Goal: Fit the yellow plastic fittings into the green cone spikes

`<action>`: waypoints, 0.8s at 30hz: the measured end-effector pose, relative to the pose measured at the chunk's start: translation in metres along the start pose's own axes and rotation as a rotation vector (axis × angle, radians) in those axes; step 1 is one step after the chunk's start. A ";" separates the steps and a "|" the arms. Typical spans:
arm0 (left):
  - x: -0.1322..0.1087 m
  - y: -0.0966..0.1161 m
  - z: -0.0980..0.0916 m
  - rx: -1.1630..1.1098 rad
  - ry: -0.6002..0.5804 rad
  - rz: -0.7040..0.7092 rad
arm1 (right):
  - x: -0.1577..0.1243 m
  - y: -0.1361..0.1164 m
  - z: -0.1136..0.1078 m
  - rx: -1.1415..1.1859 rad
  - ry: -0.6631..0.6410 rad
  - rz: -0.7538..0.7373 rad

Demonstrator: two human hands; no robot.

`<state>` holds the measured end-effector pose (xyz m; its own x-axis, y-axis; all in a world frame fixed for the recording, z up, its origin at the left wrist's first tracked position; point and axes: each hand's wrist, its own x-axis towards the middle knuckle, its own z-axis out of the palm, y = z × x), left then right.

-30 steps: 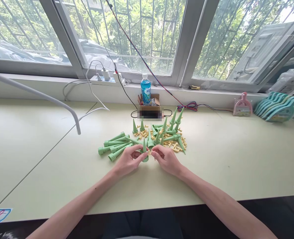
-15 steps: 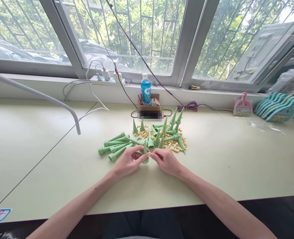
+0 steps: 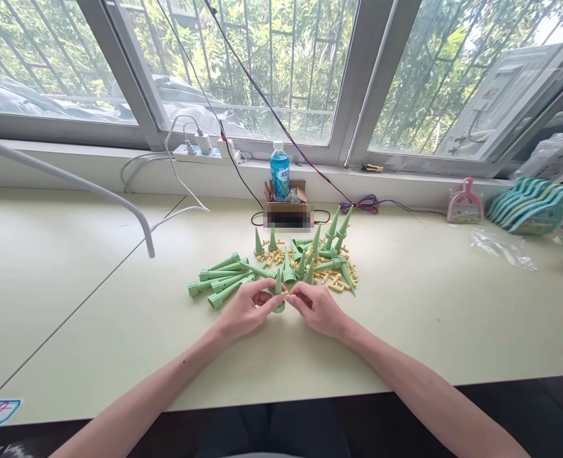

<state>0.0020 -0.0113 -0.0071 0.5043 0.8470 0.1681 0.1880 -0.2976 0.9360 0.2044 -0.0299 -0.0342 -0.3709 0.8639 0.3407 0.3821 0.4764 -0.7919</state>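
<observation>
Near the middle of the table, my left hand (image 3: 249,309) is closed round a green cone (image 3: 278,284) that stands upright, tip up. My right hand (image 3: 320,309) pinches a small yellow piece (image 3: 286,296) against the cone's right side. Just behind my hands, several upright green cones (image 3: 288,270) stand among a heap of yellow T-shaped pieces (image 3: 337,280). To the left of them lies a bundle of green spikes (image 3: 224,284) with wide ribbed ends.
A blue bottle (image 3: 280,172) stands in a small cardboard box (image 3: 300,191) behind the heap. A white cable arm (image 3: 95,181) reaches in from the left. Pink (image 3: 465,202) and teal dustpans (image 3: 534,207) sit at the back right, near clear plastic (image 3: 503,249).
Both hands stay almost where they were, round the same cone and yellow piece. At the right edge, a pale green and pink item has come into view, and the clear plastic has shifted.
</observation>
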 end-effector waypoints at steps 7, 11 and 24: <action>0.000 -0.001 0.001 0.018 0.006 0.001 | 0.001 0.001 -0.001 -0.016 0.021 0.038; 0.000 -0.003 0.000 0.011 0.004 0.001 | 0.000 0.000 -0.002 -0.009 0.006 0.023; -0.001 0.001 0.001 0.032 -0.001 0.007 | 0.000 0.006 0.000 -0.049 0.009 0.028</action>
<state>0.0025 -0.0124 -0.0064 0.5069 0.8442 0.1742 0.2109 -0.3174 0.9245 0.2063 -0.0270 -0.0386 -0.3517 0.8784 0.3235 0.4332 0.4591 -0.7756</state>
